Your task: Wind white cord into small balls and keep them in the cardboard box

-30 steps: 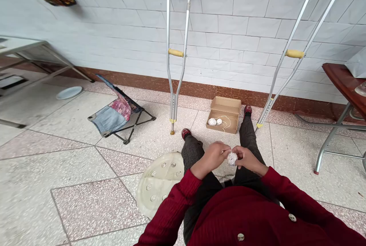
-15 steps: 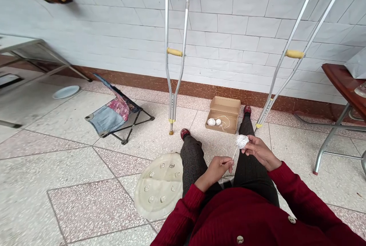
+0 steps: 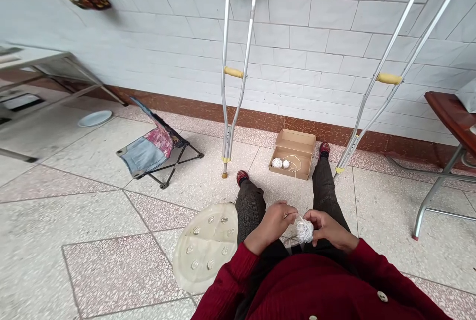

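My right hand (image 3: pixel 329 228) grasps a round ball of white wound yarn (image 3: pixel 305 231), fingers and thumb curled against its right side. My left hand (image 3: pixel 275 222) pinches a thin white strand (image 3: pixel 300 217) between thumb and fingertips, just to the left of the ball, and the strand lies over the ball's top. I have the ball in the air between my two hands, in front of my lap and above the gap between my legs in dark grey woven trousers (image 3: pixel 250 206).

Beyond it on the speckled stone floor (image 3: pixel 111 270), near the wall, sits a shallow brown cardboard box (image 3: pixel 296 142) with its lid raised along the far edge. Inside, by its near left corner, a larger white yarn ball (image 3: pixel 277 162) sits just beside a smaller white yarn ball (image 3: pixel 286 164); a loose pale loop of yarn (image 3: pixel 298 160) spreads toward the box's right edge. To my left lies a round, pale disc with holes (image 3: pixel 203 238), its right edge close by my left leg.
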Demonstrator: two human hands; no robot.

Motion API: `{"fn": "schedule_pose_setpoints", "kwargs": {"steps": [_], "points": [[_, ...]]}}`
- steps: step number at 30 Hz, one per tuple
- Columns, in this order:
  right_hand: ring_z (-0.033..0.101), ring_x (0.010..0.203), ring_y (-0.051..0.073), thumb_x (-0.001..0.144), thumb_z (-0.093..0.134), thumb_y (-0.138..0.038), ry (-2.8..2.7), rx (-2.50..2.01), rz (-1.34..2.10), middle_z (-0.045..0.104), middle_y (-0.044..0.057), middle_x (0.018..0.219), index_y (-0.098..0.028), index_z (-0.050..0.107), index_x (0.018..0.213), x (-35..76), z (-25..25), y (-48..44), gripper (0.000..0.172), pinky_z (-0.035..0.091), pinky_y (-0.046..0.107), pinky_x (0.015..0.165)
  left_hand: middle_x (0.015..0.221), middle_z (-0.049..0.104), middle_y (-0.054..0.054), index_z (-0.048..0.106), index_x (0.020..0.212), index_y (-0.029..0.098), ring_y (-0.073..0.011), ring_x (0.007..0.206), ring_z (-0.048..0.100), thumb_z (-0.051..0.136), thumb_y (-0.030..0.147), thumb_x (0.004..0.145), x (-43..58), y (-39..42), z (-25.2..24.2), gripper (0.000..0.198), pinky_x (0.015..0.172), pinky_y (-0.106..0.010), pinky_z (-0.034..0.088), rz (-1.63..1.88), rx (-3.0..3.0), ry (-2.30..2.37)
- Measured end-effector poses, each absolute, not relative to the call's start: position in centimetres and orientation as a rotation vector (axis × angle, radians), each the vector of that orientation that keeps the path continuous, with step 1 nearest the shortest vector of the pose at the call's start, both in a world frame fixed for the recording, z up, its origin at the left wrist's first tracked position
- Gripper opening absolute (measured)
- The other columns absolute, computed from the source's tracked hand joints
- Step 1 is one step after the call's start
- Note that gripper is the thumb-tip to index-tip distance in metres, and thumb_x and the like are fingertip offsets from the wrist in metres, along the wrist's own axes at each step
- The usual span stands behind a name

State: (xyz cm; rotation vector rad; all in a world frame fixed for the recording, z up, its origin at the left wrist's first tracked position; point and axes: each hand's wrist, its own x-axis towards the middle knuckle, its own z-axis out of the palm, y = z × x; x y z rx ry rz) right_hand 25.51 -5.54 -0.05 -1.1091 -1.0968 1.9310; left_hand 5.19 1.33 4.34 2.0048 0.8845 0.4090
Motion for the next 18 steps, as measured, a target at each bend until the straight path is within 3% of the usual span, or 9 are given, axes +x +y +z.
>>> {"fn": "schedule_pose_setpoints", "kwargs": {"steps": [5, 9, 18], "points": [[0.059, 0.064, 0.013, 0.07, 0.075, -0.022, -0.925, -0.975, 1.939, 0.063, 0.002, 0.083, -0.018, 0.057, 0.102, 25.9, 4.4, -5.6, 0.037, 0.047, 0.021, 0.05, 0.067, 0.064, -0.003, 0.065, 0.068, 0.012, -0.0141, 0.067, 0.056, 0.047, 0.042, 0.091, 6.0, 0.4, 2.5, 0.041, 0.069, -0.023, 0.043, 0.507, 1.583, 0.782], [0.064, 0.066, 0.015, 0.072, 0.074, -0.021, -0.834, -0.916, 1.975, 0.065, 0.003, 0.084, -0.023, 0.051, 0.122, 25.9, 5.6, -4.6, 0.055, 0.048, 0.022, 0.052, 0.071, 0.067, -0.005, 0.069, 0.075, 0.012, -0.0155, 0.07, 0.059, 0.045, 0.048, 0.092, 6.7, -0.6, 1.9, 0.047, 0.073, -0.024, 0.045, 0.522, 1.452, 0.689], [0.064, 0.06, 0.014, 0.067, 0.077, -0.02, -0.768, -0.936, 1.969, 0.068, 0.006, 0.089, -0.018, 0.063, 0.114, 24.9, 5.6, -2.8, 0.049, 0.048, 0.023, 0.051, 0.077, 0.068, -0.003, 0.069, 0.077, 0.013, -0.015, 0.077, 0.059, 0.046, 0.04, 0.093, 4.3, 1.5, 4.4, 0.039, 0.075, -0.022, 0.042, 0.558, 1.669, 0.876]]}}
